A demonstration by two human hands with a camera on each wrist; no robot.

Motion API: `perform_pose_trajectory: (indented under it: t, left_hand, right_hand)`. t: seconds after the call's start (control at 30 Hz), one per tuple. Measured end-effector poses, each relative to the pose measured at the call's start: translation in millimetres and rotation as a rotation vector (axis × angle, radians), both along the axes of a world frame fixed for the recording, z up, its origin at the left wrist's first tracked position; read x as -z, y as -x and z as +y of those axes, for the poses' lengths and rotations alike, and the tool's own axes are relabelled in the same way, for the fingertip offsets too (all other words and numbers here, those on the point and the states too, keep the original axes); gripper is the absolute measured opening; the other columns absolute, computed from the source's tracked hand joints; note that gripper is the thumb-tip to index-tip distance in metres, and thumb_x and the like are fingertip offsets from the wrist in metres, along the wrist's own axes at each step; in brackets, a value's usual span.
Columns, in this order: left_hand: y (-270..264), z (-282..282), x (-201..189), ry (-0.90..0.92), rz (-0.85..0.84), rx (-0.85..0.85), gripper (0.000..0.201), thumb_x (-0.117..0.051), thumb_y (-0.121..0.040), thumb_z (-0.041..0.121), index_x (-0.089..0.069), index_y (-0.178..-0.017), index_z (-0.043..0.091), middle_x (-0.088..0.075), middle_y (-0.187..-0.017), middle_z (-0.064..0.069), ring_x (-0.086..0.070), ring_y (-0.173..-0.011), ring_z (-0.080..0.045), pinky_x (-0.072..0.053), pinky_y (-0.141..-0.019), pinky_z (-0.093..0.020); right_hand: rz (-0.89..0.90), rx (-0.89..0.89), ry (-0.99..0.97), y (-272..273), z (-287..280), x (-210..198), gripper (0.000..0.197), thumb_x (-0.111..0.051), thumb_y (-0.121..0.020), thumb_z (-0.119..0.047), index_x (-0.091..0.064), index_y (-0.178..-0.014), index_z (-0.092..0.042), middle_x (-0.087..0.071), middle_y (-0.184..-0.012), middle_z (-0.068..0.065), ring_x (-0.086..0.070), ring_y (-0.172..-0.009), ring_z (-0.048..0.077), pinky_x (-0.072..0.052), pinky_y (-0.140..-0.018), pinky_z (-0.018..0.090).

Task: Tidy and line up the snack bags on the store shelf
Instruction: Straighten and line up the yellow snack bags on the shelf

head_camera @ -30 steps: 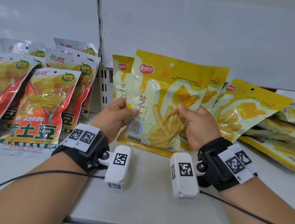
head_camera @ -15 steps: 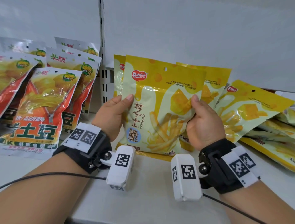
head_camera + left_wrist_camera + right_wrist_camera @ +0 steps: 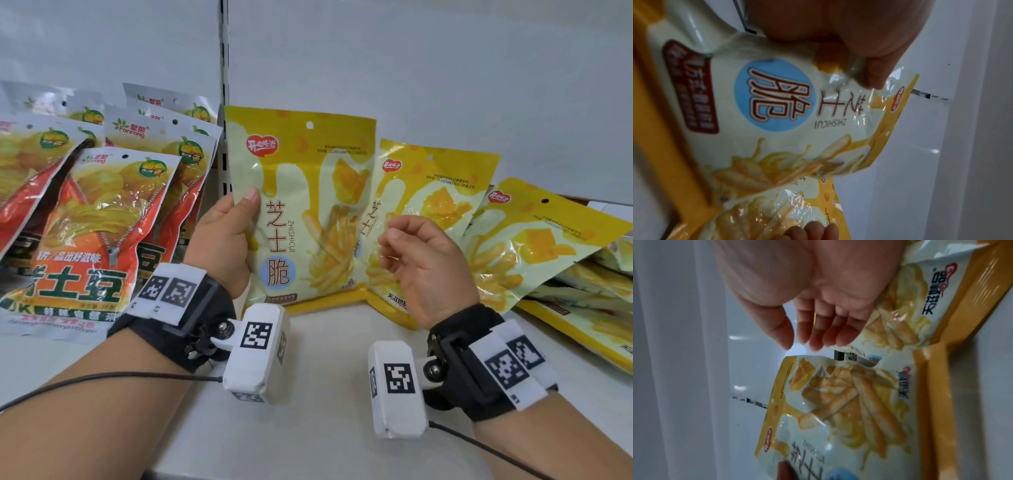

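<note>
A yellow cheese-stick snack bag (image 3: pixel 308 205) stands upright on the white shelf (image 3: pixel 325 377), just right of the slotted shelf post (image 3: pixel 224 68). My left hand (image 3: pixel 245 212) pinches the bag's left edge, thumb on the front; the left wrist view shows the same bag (image 3: pixel 797 113) under the thumb (image 3: pixel 869 73). My right hand (image 3: pixel 394 240) hovers in front of a second upright yellow bag (image 3: pixel 435 192), fingers loosely curled and holding nothing. In the right wrist view that hand (image 3: pixel 807 331) is apart from the bag (image 3: pixel 838 394). A third yellow bag (image 3: pixel 534 240) leans to the right.
Orange-red potato chip bags (image 3: pixel 99 222) lean in rows left of the post. Several yellow bags (image 3: pixel 599 291) lie flat in a pile at the far right. Bare shelf lies in front of the bags. The white back wall (image 3: pixel 411 68) is close behind.
The front yellow bag moved left and now stands straight beside the post. My right hand let go of its right edge and drew back; my left hand still holds it.
</note>
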State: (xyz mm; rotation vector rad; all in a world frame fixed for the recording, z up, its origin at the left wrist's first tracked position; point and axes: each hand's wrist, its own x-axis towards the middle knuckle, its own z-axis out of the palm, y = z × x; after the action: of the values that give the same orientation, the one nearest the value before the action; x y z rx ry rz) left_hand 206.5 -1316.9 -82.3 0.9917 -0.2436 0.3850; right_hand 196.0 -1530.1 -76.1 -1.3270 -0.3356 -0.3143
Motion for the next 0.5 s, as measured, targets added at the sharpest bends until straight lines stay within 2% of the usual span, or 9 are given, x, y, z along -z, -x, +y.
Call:
perform_pose_trajectory:
  t: [0.07,0.13,0.2,0.23,0.27,0.33,0.4,0.43,0.5]
  left_hand:
    - [2,-1,-2,-0.021,-0.032,-0.001,0.021,-0.051,-0.094,0.025,-0.068,-0.097,0.014,-0.074,-0.097,-0.009,-0.071,-0.093,-0.026,-0.058,-0.073,-0.039]
    - [7,-6,-3,-0.075,-0.059,0.104,0.032,-0.048,-0.093,0.036,-0.071,-0.102,0.015,-0.071,-0.11,-0.013,-0.066,-0.106,-0.03,-0.054,-0.089,-0.047]
    - [13,-12,-3,-0.212,-0.097,0.273,0.06,-0.027,-0.091,0.053,-0.073,-0.107,0.018,-0.069,-0.115,-0.009,-0.061,-0.114,-0.027,-0.047,-0.098,-0.048]
    - [16,-15,-4,-0.283,-0.095,0.325,0.073,-0.017,-0.086,0.059,-0.073,-0.107,0.017,-0.068,-0.117,-0.008,-0.059,-0.116,-0.027,-0.043,-0.1,-0.049]
    - [17,-17,-4,-0.338,-0.087,0.363,0.083,-0.01,-0.081,0.063,-0.072,-0.108,0.015,-0.067,-0.12,-0.009,-0.056,-0.118,-0.029,-0.039,-0.102,-0.051]
    - [18,-19,-5,-0.404,-0.083,0.409,0.093,-0.003,-0.076,0.067,-0.07,-0.109,0.012,-0.065,-0.122,-0.008,-0.054,-0.121,-0.027,-0.038,-0.104,-0.05]
    - [17,-18,-4,-0.383,-0.076,0.383,0.091,-0.002,-0.079,0.068,-0.075,-0.102,0.017,-0.069,-0.115,-0.005,-0.059,-0.115,-0.022,-0.044,-0.095,-0.041]
    - [16,-18,-3,-0.358,-0.063,0.324,0.085,-0.006,-0.085,0.067,-0.076,-0.097,0.019,-0.072,-0.109,-0.003,-0.063,-0.108,-0.02,-0.047,-0.089,-0.037]
    - [13,-17,-3,-0.374,-0.013,0.091,0.056,-0.025,-0.096,0.052,-0.073,-0.096,0.023,-0.073,-0.098,0.004,-0.065,-0.095,-0.012,-0.047,-0.08,-0.031]
  right_hand:
    - [-0.008,-0.068,0.094,4,4,-1,0.011,-0.063,-0.083,-0.017,-0.063,-0.093,-0.02,-0.063,-0.092,0.004,-0.057,-0.074,0.012,-0.046,-0.064,0.024]
    - [-0.017,-0.143,0.191,6,8,1,0.045,-0.069,-0.068,-0.047,-0.06,-0.108,-0.028,-0.062,-0.113,0.0,-0.059,-0.093,0.011,-0.049,-0.069,0.023]
    - [-0.024,-0.228,0.251,7,13,2,0.09,-0.074,-0.048,-0.069,-0.049,-0.126,-0.031,-0.053,-0.132,0.001,-0.054,-0.117,0.014,-0.05,-0.084,0.03]
    - [-0.034,-0.287,0.25,7,14,3,0.108,-0.076,-0.043,-0.071,-0.042,-0.135,-0.028,-0.049,-0.138,0.003,-0.049,-0.126,0.017,-0.048,-0.095,0.037]
    - [-0.057,-0.339,0.232,7,15,4,0.115,-0.078,-0.042,-0.069,-0.037,-0.14,-0.025,-0.047,-0.141,0.004,-0.046,-0.13,0.02,-0.043,-0.101,0.045]
    - [-0.11,-0.359,0.194,9,17,4,0.097,-0.083,-0.052,-0.055,-0.041,-0.135,-0.027,-0.053,-0.135,0.002,-0.05,-0.126,0.021,-0.044,-0.101,0.049]
    - [-0.145,-0.246,0.17,11,19,3,0.056,-0.077,-0.07,-0.035,-0.054,-0.12,-0.03,-0.063,-0.121,-0.003,-0.057,-0.118,0.018,-0.045,-0.1,0.048]
    - [-0.134,-0.183,0.134,10,19,2,0.037,-0.07,-0.076,-0.028,-0.06,-0.112,-0.03,-0.067,-0.114,-0.004,-0.06,-0.113,0.019,-0.044,-0.101,0.05]
    - [-0.078,-0.126,0.03,8,17,3,0.017,-0.062,-0.083,-0.022,-0.069,-0.097,-0.029,-0.071,-0.105,0.0,-0.064,-0.107,0.022,-0.044,-0.1,0.054]
